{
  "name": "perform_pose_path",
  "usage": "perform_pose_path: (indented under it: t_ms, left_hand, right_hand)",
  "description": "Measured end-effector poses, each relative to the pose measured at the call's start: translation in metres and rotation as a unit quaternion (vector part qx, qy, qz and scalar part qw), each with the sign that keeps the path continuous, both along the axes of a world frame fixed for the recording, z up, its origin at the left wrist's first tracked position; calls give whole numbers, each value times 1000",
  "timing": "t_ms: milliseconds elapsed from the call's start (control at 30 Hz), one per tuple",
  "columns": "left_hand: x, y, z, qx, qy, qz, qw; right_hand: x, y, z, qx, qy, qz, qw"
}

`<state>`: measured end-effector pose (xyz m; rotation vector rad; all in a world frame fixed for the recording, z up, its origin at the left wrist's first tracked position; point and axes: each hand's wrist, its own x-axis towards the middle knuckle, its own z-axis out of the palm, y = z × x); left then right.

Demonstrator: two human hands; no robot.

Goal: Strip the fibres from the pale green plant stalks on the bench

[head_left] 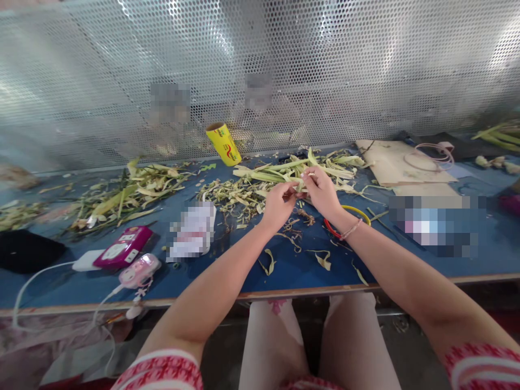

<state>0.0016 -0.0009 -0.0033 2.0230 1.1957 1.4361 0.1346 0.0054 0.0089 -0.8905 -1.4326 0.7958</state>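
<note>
My left hand (280, 205) and my right hand (323, 190) meet over the middle of the blue table. The fingers of both are pinched around a pale green leafy stalk (299, 187); the fingers partly hide it. Just behind them lies a heap of long green and yellowish leaves (268, 173). To the left of my left hand, small cut plant bits (233, 196) are piled up. Beneath my right wrist is a red and yellow ring-shaped thing (361, 210), partly covered by the arm.
A perforated metal panel (260, 49) rises along the back. Near it a yellow printed tube (224, 145) leans. At left are another leaf pile (134, 192), a magenta box (124, 246) and a pink case (140, 271) with white cables. Brown cardboard (400, 162) lies at right.
</note>
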Motion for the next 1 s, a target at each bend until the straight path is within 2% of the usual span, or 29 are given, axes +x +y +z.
perform_pose_path:
  t_ms: [133, 433, 800, 900, 1000]
  left_hand:
    - [1, -2, 2, 4, 3, -1, 1000]
    - [3, -7, 5, -34, -40, 18, 998]
    - [6, -7, 7, -69, -62, -12, 996]
    - [7, -6, 6, -116, -116, -22, 986]
    - [9, -7, 9, -217, -229, -61, 947]
  right_hand:
    - [2, 2, 0, -8, 11, 4, 1000]
    - [1, -2, -1, 25, 5, -19, 999]
    - [4, 1, -1, 36, 9, -31, 999]
    - [4, 1, -1, 38, 12, -36, 999]
    - [4, -1, 2, 41, 6, -41, 998]
